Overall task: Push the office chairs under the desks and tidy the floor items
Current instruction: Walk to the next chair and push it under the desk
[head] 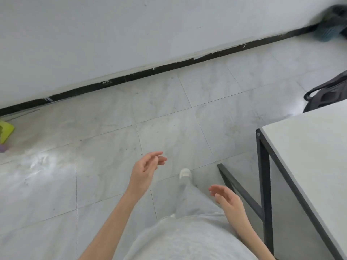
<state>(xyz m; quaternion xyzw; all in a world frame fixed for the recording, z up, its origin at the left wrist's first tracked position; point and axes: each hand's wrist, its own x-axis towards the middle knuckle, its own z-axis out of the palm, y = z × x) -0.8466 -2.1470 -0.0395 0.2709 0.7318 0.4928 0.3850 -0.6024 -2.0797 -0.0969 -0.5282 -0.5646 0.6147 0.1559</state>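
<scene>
At the far left edge, a yellow-green item [5, 131] lies on the tiled floor [105, 166] close to the black skirting [131, 76], with a small purple thing [3, 148] just below it; both are cut off by the frame, so what they are cannot be told. The white wall [112, 34] rises behind the skirting and runs across the whole view. Toward the middle, the left hand [144, 171] is held out over the floor, palm turned inward, its fingers [155, 155] loosely spread and slightly curled, holding nothing. Just right of it, a pale shoe [185, 173] is planted on a tile below a grey trouser leg [191, 199]. The right hand [228, 198] is lower and nearer the body, palm facing the left one, its fingers [216, 189] likewise parted and relaxed around nothing. Beside it stands the black frame [262, 175] of a desk, whose white surface [309, 147] fills the right side and carries nothing visible. Beyond the desk's far edge, a dark backpack [327, 92] sits on the floor, partly hidden by the surface. In the upper right corner, against the wall, a blurred dark and teal basket-like object [330, 29] rests on the floor. No office chair is in view.
</scene>
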